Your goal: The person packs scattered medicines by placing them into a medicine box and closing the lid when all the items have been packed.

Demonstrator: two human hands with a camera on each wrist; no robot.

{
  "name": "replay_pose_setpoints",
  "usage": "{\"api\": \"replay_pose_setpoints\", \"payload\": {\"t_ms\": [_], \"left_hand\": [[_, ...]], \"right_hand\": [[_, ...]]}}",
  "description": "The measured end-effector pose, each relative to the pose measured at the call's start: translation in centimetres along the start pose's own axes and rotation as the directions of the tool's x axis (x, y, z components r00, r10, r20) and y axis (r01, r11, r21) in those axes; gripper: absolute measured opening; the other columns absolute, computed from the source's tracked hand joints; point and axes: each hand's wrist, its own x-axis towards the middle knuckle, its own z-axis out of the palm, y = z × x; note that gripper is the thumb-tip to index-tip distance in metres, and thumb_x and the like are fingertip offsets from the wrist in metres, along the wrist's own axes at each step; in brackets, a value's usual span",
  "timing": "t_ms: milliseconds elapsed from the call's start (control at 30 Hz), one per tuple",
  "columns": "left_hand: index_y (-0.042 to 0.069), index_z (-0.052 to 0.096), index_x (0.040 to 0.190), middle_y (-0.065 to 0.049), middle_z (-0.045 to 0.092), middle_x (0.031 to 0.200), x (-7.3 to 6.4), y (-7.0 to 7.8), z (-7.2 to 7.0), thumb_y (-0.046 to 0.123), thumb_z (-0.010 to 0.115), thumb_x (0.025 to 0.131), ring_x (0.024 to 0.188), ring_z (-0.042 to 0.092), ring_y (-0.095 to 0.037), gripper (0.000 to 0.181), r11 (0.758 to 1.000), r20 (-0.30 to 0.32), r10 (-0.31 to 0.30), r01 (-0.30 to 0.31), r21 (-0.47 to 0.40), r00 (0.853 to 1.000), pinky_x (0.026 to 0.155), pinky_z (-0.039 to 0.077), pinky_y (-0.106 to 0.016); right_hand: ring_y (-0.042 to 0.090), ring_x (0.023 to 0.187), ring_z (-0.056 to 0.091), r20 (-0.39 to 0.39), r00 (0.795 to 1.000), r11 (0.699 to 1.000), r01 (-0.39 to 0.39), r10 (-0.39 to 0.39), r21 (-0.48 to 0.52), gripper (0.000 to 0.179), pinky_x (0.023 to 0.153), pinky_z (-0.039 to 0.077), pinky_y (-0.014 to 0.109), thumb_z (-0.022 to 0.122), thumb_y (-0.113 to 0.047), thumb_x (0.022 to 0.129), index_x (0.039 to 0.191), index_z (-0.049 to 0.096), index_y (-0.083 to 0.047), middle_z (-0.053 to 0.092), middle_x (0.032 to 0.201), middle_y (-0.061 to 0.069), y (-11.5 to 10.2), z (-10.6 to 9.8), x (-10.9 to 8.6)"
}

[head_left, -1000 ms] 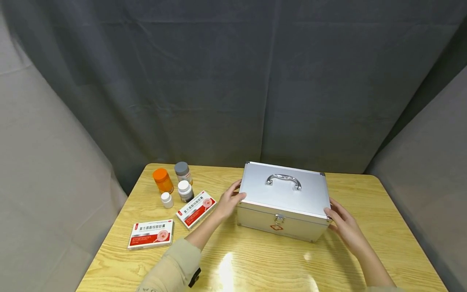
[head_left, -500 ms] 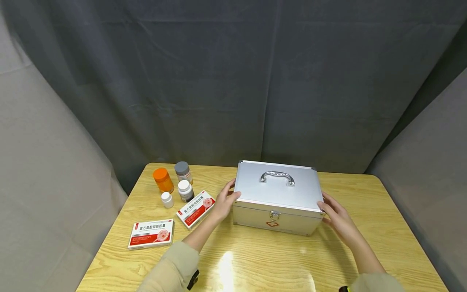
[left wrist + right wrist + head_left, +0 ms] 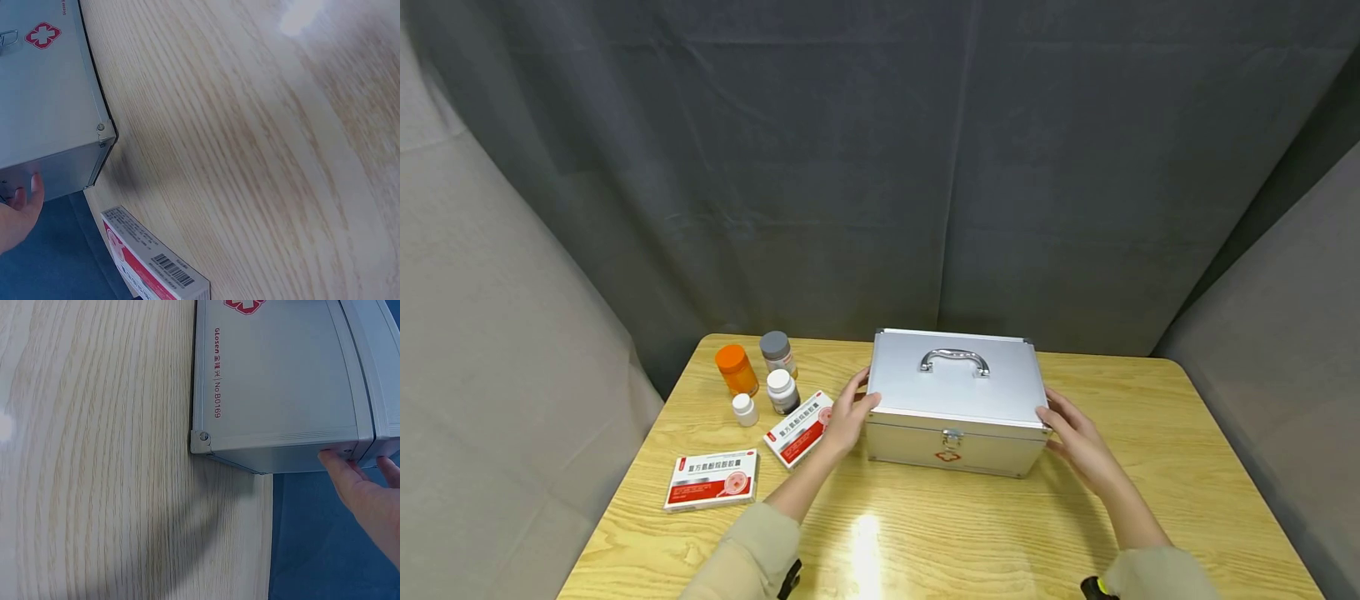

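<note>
A silver aluminium first-aid box [image 3: 957, 379] with a chrome carrying handle on its lid and a red cross below the front latch stands on the table, lid down. My left hand [image 3: 848, 417] grips its left end, thumb at the lid's edge and fingers against the side. At the opposite end my right hand [image 3: 1078, 437] holds the box the same way, its thumb on the lid's front corner. In the right wrist view, fingertips [image 3: 331, 457] press the end panel close to the lid seam. The left wrist view shows the left fingers [image 3: 36, 187] on the other end panel.
Left of the box lie two red-and-white medicine boxes, one slanted [image 3: 799, 428] close to my left forearm, one flat [image 3: 712, 481] nearer the front. Behind them stand an orange bottle [image 3: 737, 372], a grey-capped bottle [image 3: 778, 353] and two white-capped bottles. A dark curtain [image 3: 820, 208] hangs behind the table.
Both hands have moved the first-aid box leftward and slightly back along the table, and it now sits a little straighter. The medicine boxes and bottles stay where they were.
</note>
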Motion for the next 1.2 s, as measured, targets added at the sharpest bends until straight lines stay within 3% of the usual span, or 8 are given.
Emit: {"api": "replay_pose_setpoints", "payload": {"t_ms": [433, 800, 967, 1200], "left_hand": [[-0.004, 0.032, 0.138, -0.026, 0.041, 0.133, -0.4, -0.2, -0.7, 0.010, 0.047, 0.092, 0.109, 0.048, -0.039, 0.050, 1.000, -0.025, 0.020, -0.020, 0.004, 0.999, 0.092, 0.041, -0.045], [-0.002, 0.034, 0.138, -0.023, 0.045, 0.129, -1.1, 0.0, -1.0, 0.012, 0.046, 0.092, 0.108, 0.049, -0.037, 0.049, 0.997, -0.053, 0.030, -0.026, 0.074, 0.998, 0.089, 0.042, -0.044], [-0.002, 0.034, 0.138, -0.024, 0.043, 0.132, -1.2, 0.0, -1.1, 0.012, 0.045, 0.092, 0.109, 0.049, -0.037, 0.049, 0.997, -0.048, 0.028, -0.025, 0.066, 0.998, 0.089, 0.043, -0.043], [-0.001, 0.035, 0.137, -0.022, 0.043, 0.133, -1.1, 0.0, -1.2, 0.013, 0.048, 0.093, 0.110, 0.048, -0.037, 0.049, 0.996, -0.050, 0.033, -0.028, 0.084, 0.998, 0.087, 0.043, -0.042]], "right_hand": [[0.041, 0.130, 0.021, 0.004, 1.000, 1.000, 0.014, -0.014, 0.006, 0.067, 0.098, 0.028, 0.059, 0.041, -0.034, 0.097, 0.146, 0.007, -0.003, 0.013, 0.147, 0.025, 0.1, 1.1, 0.1], [0.040, 0.130, 0.021, 0.018, 0.999, 0.999, 0.030, -0.030, 0.019, 0.065, 0.098, 0.027, 0.059, 0.040, -0.032, 0.097, 0.146, 0.007, -0.003, 0.013, 0.147, 0.024, 0.0, 1.8, -0.2], [0.041, 0.131, 0.019, 0.020, 0.999, 0.999, 0.030, -0.030, 0.019, 0.065, 0.098, 0.026, 0.060, 0.039, -0.031, 0.098, 0.146, 0.007, -0.003, 0.013, 0.147, 0.025, 0.0, 1.7, -0.2], [0.041, 0.131, 0.021, -0.028, 0.998, 0.997, 0.047, -0.048, -0.054, 0.064, 0.098, 0.027, 0.058, 0.038, -0.033, 0.098, 0.146, 0.010, -0.002, 0.015, 0.147, 0.025, 0.0, 1.8, -0.2]]}}
